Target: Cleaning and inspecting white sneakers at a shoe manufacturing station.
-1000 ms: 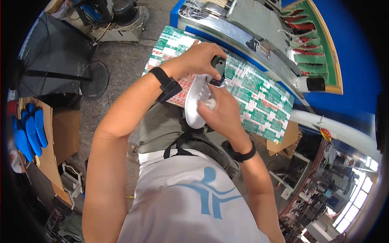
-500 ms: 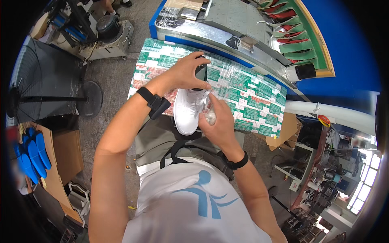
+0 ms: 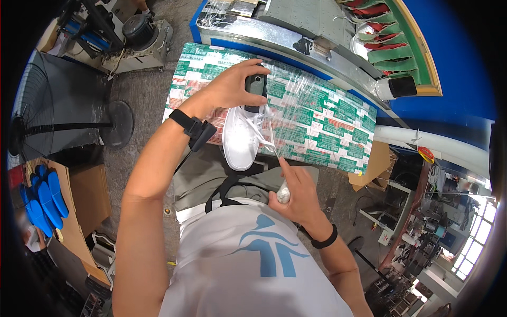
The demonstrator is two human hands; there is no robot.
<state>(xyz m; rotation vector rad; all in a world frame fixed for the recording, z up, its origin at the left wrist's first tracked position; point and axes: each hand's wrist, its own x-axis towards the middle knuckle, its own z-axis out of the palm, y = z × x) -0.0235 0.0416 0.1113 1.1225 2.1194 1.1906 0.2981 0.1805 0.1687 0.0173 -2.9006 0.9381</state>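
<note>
White and smooth, the shoe (image 3: 238,141) points its rounded toe to the person's body; its long axis runs almost straight away, the far end leaning slightly to the right. Its lace (image 3: 259,135), also white, hangs loose on the right side. The shoe is at the near edge of the green-and-white tabletop (image 3: 327,132), its toe passing over this edge. The left hand (image 3: 231,87) has fingers clamped on a dark grey block (image 3: 256,86) at the heel end. The right hand (image 3: 300,196) curls its fingers around a white bundle (image 3: 283,193); whether they also pinch the lace, I cannot tell.
</note>
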